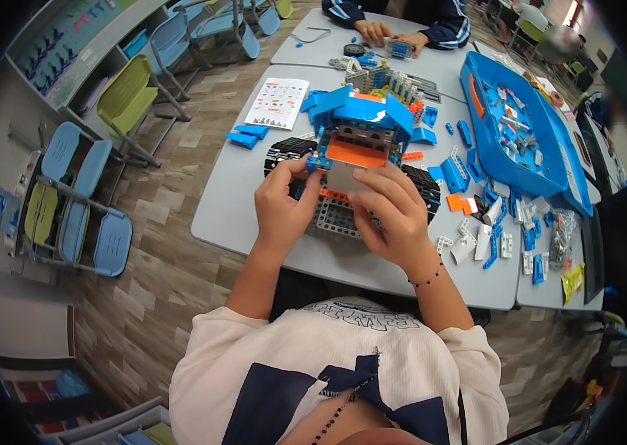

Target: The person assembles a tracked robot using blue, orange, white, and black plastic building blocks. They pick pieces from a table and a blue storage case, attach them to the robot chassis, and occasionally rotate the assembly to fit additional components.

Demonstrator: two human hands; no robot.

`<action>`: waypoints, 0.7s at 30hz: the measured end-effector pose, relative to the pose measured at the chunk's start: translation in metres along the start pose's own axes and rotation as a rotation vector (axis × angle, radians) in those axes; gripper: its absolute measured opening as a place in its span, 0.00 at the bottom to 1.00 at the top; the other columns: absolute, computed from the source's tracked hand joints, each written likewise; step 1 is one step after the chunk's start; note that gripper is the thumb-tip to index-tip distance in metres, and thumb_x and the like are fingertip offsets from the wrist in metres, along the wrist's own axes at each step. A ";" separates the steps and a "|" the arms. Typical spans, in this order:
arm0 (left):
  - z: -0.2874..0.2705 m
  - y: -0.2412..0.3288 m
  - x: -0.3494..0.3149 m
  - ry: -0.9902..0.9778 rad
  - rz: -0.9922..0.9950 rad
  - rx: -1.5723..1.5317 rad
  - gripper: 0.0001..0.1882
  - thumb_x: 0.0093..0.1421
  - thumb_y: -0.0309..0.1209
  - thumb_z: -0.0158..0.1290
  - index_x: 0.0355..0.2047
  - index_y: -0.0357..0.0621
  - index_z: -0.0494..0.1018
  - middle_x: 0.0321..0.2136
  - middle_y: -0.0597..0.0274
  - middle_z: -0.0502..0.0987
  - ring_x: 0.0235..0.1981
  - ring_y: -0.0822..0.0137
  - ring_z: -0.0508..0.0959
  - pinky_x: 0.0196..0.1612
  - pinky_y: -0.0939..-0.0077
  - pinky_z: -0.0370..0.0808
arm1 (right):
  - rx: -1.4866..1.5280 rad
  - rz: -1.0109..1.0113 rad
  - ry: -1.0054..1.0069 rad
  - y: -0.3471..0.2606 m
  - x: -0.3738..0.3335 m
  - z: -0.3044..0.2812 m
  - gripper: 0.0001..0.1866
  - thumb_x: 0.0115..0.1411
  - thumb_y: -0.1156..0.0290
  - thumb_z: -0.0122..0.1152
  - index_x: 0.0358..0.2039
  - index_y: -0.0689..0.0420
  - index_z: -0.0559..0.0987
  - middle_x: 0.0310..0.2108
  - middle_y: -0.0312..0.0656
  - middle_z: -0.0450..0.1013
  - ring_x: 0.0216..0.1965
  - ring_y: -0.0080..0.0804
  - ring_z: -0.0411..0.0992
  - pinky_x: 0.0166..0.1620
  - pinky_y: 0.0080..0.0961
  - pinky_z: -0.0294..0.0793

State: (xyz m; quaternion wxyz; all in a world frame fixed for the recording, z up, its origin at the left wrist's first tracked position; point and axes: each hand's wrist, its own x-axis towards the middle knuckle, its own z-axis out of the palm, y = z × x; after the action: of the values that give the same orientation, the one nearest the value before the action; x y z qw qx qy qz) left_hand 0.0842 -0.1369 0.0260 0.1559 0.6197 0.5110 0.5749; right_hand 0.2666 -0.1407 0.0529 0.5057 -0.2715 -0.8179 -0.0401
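- With the toy vehicle as the clock's centre, it stands on the grey table, its near side at six o'clock facing the person.
- The left hand, at eight o'clock, pinches a small blue piece between thumb and fingertips at the vehicle's near left edge; whether that piece is fastened there, I cannot tell.
- The right hand, at five o'clock, has its fingers bent against a pale grey panel; its thumb's contact is hidden, so I cannot tell whether it grips or only steadies.
- Much of the build looks done: black tracks sit at nine and four o'clock, a blue roof tops the body, and an orange panel fills the space beneath it.
- The near side seems less finished, with a bare grey frame showing at six o'clock.
- Many parts look unused: blue pieces at nine to ten o'clock, white pieces at four, and more in the blue bin towards three.
- A printed sheet lies at ten o'clock.
- Towards one o'clock, another person's hands hold a grey-and-blue part.
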 end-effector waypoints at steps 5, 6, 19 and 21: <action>0.000 -0.002 0.001 0.105 0.198 0.236 0.09 0.51 0.26 0.62 0.33 0.44 0.77 0.24 0.64 0.79 0.25 0.66 0.76 0.35 0.71 0.65 | -0.047 0.074 0.015 -0.009 -0.025 -0.043 0.14 0.40 0.81 0.66 0.31 0.55 0.80 0.42 0.40 0.76 0.44 0.41 0.72 0.52 0.40 0.71; 0.000 -0.003 0.001 0.109 0.191 0.229 0.08 0.50 0.26 0.63 0.32 0.44 0.77 0.24 0.65 0.79 0.25 0.66 0.75 0.36 0.70 0.64 | -0.078 0.108 0.012 -0.009 -0.029 -0.053 0.14 0.40 0.81 0.66 0.31 0.55 0.80 0.42 0.40 0.76 0.44 0.40 0.72 0.53 0.40 0.70; -0.036 0.001 -0.026 0.251 0.466 0.518 0.18 0.46 0.24 0.62 0.40 0.42 0.75 0.34 0.63 0.77 0.35 0.63 0.73 0.45 0.67 0.66 | -0.221 0.274 -0.232 0.045 -0.021 -0.133 0.09 0.49 0.74 0.65 0.33 0.58 0.78 0.37 0.43 0.75 0.40 0.40 0.71 0.44 0.34 0.70; -0.039 0.003 -0.025 0.239 0.572 0.552 0.17 0.48 0.27 0.62 0.40 0.45 0.76 0.38 0.63 0.76 0.38 0.63 0.73 0.48 0.62 0.65 | -0.206 0.276 -0.281 0.065 -0.011 -0.127 0.09 0.50 0.73 0.64 0.33 0.58 0.78 0.37 0.43 0.75 0.40 0.40 0.71 0.44 0.34 0.70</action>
State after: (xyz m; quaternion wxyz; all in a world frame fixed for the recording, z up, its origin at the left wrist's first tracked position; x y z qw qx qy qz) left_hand 0.0562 -0.1740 0.0261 -0.2427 0.6841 0.4677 0.5043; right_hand 0.4038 -0.1326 0.0916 0.3569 -0.4339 -0.8271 -0.0156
